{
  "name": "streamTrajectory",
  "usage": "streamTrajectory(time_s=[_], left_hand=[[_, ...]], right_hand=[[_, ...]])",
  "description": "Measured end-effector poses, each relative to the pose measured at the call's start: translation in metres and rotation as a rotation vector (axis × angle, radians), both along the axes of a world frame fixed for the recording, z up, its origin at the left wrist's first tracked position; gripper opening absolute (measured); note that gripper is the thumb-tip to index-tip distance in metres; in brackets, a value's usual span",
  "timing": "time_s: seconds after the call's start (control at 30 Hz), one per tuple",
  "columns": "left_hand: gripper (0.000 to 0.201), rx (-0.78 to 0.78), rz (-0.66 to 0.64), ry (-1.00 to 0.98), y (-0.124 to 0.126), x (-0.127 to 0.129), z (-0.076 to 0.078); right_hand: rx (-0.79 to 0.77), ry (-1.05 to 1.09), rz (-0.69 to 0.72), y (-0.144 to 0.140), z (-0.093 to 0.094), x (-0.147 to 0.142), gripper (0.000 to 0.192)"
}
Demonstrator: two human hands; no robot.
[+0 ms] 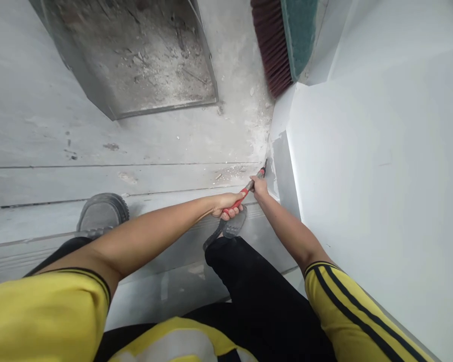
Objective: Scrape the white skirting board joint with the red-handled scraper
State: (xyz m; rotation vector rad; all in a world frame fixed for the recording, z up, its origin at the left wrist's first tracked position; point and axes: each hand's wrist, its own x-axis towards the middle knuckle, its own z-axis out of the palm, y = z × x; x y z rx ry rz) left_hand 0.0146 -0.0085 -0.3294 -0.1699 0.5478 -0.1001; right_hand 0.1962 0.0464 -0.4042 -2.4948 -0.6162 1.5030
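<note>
Beside the white wall [381, 151], the dustpan [136, 60] and broom [283, 45] lie well up the floor, away from it. Your left hand [226, 203] wraps the red scraper [245, 193] handle; your right hand [259, 185] pinches nearer the blade, steadying its tip against the wall's base.

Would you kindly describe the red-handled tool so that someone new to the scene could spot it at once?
Start at the white wall on the right and follow its bottom edge down to the dusty floor. There both hands grip a slim tool: left hand on the handle, right hand nearer the dark tip. Its bright red handle is unlike the large broom farther along.
</note>
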Motion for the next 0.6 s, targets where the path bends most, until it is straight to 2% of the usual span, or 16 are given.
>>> streamTrajectory(time_s=[0.13, 0.23, 0.43, 0.6], left_hand=[[0.058, 0.063, -0.052, 0.052, -0.008, -0.001, -0.003], [0.06, 0.069, -0.069, 0.024, -0.011, -0.005, -0.003], [0.061, 0.145, -0.114, 0.096, -0.012, -0.006, -0.006], [0.062, 0.132, -0.143, 0.032, -0.015, -0.008, -0.01]], right_hand=[[-0.049, -0.029, 0.049, -0.005, 0.001, 0.002, 0.022], [-0.049, -0.06, 0.029, -0.008, 0.003, 0.002, 0.024], [-0.09, 0.054, 0.009, -0.009, 0.004, 0.001, 0.024], [-0.109, 0.054, 0.026, -0.012, 0.006, 0.002, 0.025]])
